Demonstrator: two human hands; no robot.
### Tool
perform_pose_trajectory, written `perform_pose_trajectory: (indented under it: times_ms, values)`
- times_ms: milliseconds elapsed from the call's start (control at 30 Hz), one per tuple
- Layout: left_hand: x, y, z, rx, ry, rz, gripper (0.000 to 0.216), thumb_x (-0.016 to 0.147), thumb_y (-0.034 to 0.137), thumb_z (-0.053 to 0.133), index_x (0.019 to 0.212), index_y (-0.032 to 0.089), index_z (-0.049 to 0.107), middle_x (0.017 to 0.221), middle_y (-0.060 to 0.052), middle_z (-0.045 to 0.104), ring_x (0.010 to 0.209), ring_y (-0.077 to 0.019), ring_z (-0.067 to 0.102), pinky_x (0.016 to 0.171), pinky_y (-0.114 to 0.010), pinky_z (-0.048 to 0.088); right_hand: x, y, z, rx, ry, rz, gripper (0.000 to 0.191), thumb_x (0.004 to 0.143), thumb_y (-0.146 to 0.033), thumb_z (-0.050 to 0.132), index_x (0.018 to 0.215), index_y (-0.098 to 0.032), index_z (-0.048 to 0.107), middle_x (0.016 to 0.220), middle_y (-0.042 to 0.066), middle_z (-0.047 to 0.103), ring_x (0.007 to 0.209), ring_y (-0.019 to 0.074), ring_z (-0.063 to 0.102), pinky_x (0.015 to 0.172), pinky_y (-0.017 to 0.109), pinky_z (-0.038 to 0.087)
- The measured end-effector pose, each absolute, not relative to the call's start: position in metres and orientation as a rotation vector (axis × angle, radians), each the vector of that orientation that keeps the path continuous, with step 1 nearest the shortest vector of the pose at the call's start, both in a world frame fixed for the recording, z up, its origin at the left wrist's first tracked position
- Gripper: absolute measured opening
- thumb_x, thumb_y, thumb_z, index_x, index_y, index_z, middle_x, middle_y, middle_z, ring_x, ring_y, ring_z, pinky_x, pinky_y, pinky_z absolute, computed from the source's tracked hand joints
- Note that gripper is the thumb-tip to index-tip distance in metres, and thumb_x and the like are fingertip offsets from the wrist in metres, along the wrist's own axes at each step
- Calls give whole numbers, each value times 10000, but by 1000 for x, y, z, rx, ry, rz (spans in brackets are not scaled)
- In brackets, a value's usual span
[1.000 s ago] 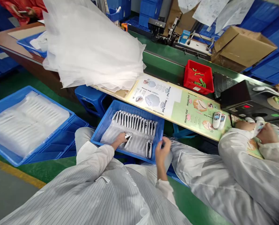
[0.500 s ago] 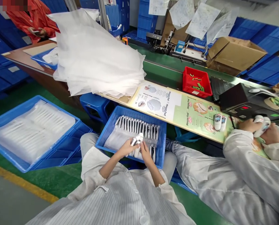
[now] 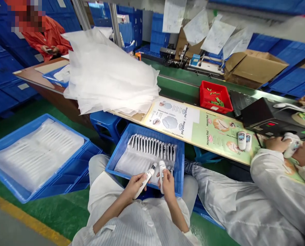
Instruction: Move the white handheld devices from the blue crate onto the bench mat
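Observation:
My left hand (image 3: 135, 184) is closed around a white handheld thermometer (image 3: 148, 175), tilted with its head up and to the right. In my right hand (image 3: 168, 184) is a second white thermometer (image 3: 162, 166), held nearly upright. The two thermometers are a little apart. Both hands are above the near side of a blue crate (image 3: 181, 160) on my lap. Inside it, a row of similar thermometers (image 3: 152, 146) stands along the far side on a white soft sheet (image 3: 132, 163). More units at the near right of the crate are mostly hidden by my right hand.
To the left, a blue crate (image 3: 4, 140) holds covered units. White foam sheets (image 3: 111, 71) are piled on the bench. A red bin (image 3: 228, 102) contains small green-and-silver pieces. At right, a co-worker's hands (image 3: 275, 144) hold a white device; two more lie nearby.
My hands were together at the crate; they have moved apart and towards me, and now each clearly holds a separate thermometer. The view has tilted up slightly.

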State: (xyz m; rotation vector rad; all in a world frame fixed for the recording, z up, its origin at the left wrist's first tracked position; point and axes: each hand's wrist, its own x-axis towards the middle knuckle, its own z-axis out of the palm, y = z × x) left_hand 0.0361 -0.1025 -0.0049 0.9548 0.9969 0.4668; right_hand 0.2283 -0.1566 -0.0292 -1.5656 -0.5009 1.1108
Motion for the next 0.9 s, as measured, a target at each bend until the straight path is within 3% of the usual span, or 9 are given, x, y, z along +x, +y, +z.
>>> perform_pose_trajectory:
  times_ms: [100,167,233,300,433,567,667,767,900]
  values:
    - [89,-24,31,1092,929,632,610,946,736,709,1173,181,816,966,-102,816,726,-212,707,612,-293,502,300,-98,13,-1568,-642,828,581,931,-819,623,1091,-261,597,866,44,760,458,177,558,441,326,442]
    - [137,45,59,1293,835,715,572,958,689,712,1188,175,813,1067,-119,830,855,-251,747,703,-316,543,348,-49,45,-1661,-740,565,568,919,-752,680,1163,-246,597,914,68,766,601,224,639,557,345,504]
    - [190,110,82,1529,827,774,466,973,597,722,1059,149,818,1064,-141,833,981,-276,760,833,-331,554,387,0,73,-1807,-812,332,509,931,-665,687,1150,-209,635,1005,132,776,844,292,712,748,383,554]
    - [237,159,95,1704,1008,760,400,989,524,710,921,141,803,975,-154,827,972,-284,755,862,-338,538,413,44,90,-1987,-846,235,445,969,-583,630,1115,-167,695,1116,210,773,1062,362,715,936,448,539]
    - [298,199,95,1845,1172,685,355,975,442,734,797,137,772,865,-179,803,918,-312,752,875,-371,531,427,104,94,-2309,-904,259,509,1011,-567,591,1120,-112,789,1262,307,729,1281,468,641,1114,584,438]
    - [310,202,89,1866,1154,793,388,1067,394,594,899,107,793,994,-234,805,1026,-332,754,989,-420,534,402,136,78,-2352,-892,61,680,1021,-577,599,1439,-48,687,1446,344,630,1369,484,549,1156,597,400]
    - [278,190,73,1862,1187,873,432,1136,313,409,1176,94,779,1209,-229,787,1181,-290,721,1101,-410,506,373,143,64,-2339,-1045,-99,770,1042,-537,595,1670,-104,488,1628,313,502,1379,446,532,1170,573,389]
    - [204,155,32,1840,1155,1046,461,1168,349,353,1363,132,710,1304,-183,765,1200,-245,706,1111,-375,511,368,125,54,-2309,-1390,-123,669,1068,-424,586,1704,-244,484,1778,215,356,1402,407,520,1165,539,394]
    - [89,106,-34,1810,1275,1012,443,1176,381,363,1277,163,735,1169,-124,795,1028,-213,740,1006,-336,569,466,72,36,-2307,-1404,-216,588,1083,-432,597,1659,-322,558,1686,196,485,1302,377,584,1017,493,459]
